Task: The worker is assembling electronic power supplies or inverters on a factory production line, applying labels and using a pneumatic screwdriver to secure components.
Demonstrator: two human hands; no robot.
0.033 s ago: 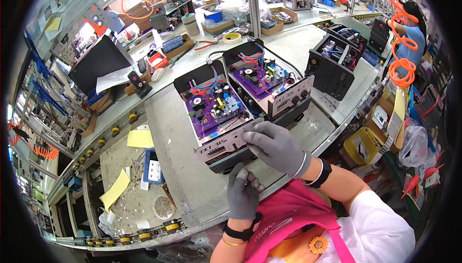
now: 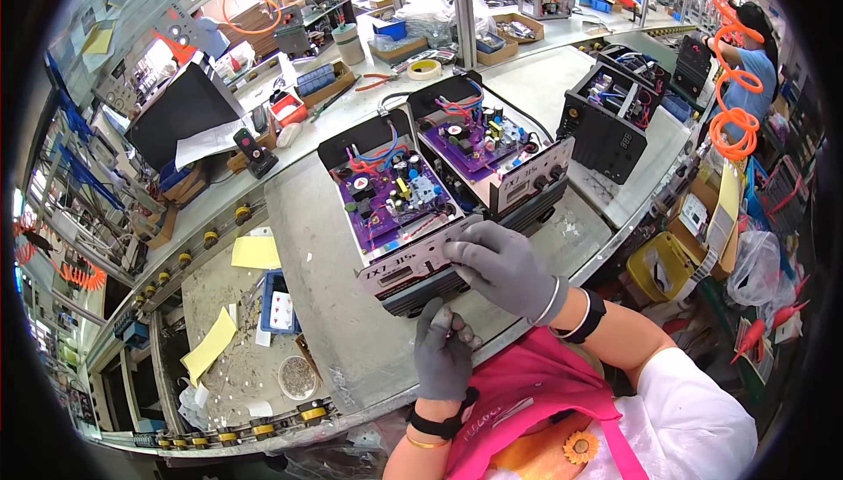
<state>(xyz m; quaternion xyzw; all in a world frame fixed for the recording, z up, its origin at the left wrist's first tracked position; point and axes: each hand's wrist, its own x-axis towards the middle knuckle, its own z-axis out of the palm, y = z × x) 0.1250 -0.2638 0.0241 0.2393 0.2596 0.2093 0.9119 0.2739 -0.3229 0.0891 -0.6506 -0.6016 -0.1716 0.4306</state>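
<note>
An open-topped electronic power unit (image 2: 395, 199) with a purple circuit board stands on the metal bench before me, its pale front panel (image 2: 399, 269) turned toward me. My right hand (image 2: 505, 269), in a grey glove, has its bent fingertips against the right end of that panel. What they pinch there is hidden behind the fingers. Just below the panel's lower edge is my gloved left hand (image 2: 443, 348), with fingers curled in and thumb pressed to them; anything inside is too small to make out. A second similar unit (image 2: 483, 142) stands close beside the first, on its right.
Farther right is a black-cased unit (image 2: 606, 120). A roller conveyor rail (image 2: 211, 238) runs along the left. Yellow paper sheets (image 2: 211, 344), a blue tray (image 2: 279, 304) and a round tub (image 2: 299, 377) lie left. An orange coiled hose (image 2: 736, 120) hangs at right, near another person (image 2: 755, 67).
</note>
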